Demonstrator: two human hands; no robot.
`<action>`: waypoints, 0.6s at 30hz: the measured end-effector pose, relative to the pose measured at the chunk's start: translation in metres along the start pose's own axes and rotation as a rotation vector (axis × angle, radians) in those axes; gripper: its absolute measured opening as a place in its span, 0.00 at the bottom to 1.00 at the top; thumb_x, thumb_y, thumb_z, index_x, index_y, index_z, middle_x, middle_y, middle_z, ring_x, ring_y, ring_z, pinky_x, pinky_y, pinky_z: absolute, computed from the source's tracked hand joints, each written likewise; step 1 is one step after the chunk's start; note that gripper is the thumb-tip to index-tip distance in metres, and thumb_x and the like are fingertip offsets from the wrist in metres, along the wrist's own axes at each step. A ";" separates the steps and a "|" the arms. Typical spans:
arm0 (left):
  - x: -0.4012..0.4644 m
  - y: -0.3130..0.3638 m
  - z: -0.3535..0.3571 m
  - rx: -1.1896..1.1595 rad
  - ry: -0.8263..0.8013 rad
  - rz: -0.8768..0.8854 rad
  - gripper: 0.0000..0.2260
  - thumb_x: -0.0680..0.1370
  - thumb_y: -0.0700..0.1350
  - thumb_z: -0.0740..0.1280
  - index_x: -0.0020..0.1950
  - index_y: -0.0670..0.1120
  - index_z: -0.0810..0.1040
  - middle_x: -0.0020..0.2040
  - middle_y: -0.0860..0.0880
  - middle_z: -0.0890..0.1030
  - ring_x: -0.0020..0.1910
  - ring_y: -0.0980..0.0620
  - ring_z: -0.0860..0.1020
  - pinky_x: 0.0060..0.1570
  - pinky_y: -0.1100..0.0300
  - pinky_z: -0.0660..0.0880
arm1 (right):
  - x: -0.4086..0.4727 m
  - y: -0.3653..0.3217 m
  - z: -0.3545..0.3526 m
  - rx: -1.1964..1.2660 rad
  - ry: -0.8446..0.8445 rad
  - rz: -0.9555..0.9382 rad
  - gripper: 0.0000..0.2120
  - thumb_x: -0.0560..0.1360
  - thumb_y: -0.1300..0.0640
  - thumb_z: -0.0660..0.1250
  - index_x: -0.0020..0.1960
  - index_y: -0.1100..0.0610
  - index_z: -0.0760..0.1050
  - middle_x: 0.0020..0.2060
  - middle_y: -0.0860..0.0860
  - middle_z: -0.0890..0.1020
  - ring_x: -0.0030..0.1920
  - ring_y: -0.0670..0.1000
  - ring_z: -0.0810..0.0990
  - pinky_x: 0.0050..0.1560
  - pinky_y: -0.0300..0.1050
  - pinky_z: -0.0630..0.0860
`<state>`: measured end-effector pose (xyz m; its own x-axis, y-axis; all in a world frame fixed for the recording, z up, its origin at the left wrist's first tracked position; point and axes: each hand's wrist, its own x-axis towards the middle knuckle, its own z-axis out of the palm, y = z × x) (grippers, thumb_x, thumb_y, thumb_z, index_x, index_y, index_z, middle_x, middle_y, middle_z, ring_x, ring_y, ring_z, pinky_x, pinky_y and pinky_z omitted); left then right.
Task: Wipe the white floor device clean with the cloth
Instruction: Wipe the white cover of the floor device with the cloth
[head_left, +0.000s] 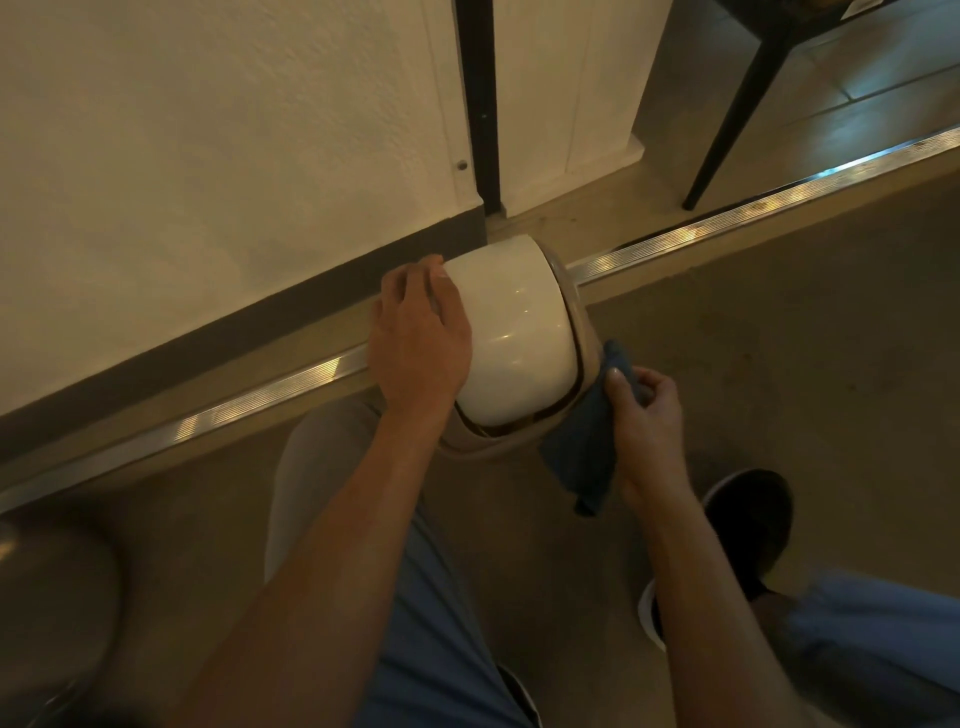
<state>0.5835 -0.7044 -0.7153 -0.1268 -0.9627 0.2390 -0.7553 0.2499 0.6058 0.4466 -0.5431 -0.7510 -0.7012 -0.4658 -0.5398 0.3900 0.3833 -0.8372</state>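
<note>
Mid-wipe: left hand (418, 345) lies flat on white floor device (511, 332), steadying; right hand (644, 410) pinches blue cloth (587, 441) vs its right side. Glossy top looks clean; rest prob. left.

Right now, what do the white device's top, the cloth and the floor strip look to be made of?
White device: likely glossy hard plastic, since small highlights sit on its smooth curved top. Cloth: soft blue fabric, matte and hanging in folds from the right hand. Floor strip: apparently ribbed metal, with bright reflections along fine grooves.
</note>
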 end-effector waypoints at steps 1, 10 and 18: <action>0.000 0.000 -0.001 0.003 -0.002 0.004 0.19 0.84 0.54 0.51 0.67 0.52 0.75 0.63 0.48 0.77 0.57 0.47 0.76 0.49 0.59 0.67 | 0.006 -0.006 0.002 -0.009 -0.016 -0.016 0.18 0.79 0.47 0.67 0.66 0.50 0.69 0.58 0.51 0.77 0.55 0.49 0.78 0.48 0.44 0.76; 0.001 -0.002 -0.001 0.008 -0.002 0.017 0.20 0.84 0.55 0.50 0.67 0.51 0.75 0.63 0.48 0.76 0.56 0.48 0.77 0.48 0.61 0.66 | 0.088 -0.086 0.038 -0.326 -0.397 -0.075 0.20 0.78 0.47 0.67 0.68 0.50 0.73 0.57 0.51 0.80 0.53 0.50 0.81 0.47 0.46 0.79; 0.001 0.000 0.001 -0.008 0.013 0.008 0.20 0.84 0.55 0.50 0.66 0.51 0.76 0.62 0.49 0.77 0.57 0.48 0.77 0.51 0.60 0.68 | 0.103 -0.109 0.061 -0.418 -0.448 -0.126 0.16 0.79 0.49 0.67 0.66 0.49 0.75 0.55 0.49 0.80 0.50 0.48 0.80 0.43 0.43 0.76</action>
<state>0.5831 -0.7054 -0.7155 -0.1245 -0.9591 0.2543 -0.7492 0.2589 0.6096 0.3682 -0.6810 -0.7205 -0.3724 -0.7825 -0.4990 -0.0098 0.5409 -0.8410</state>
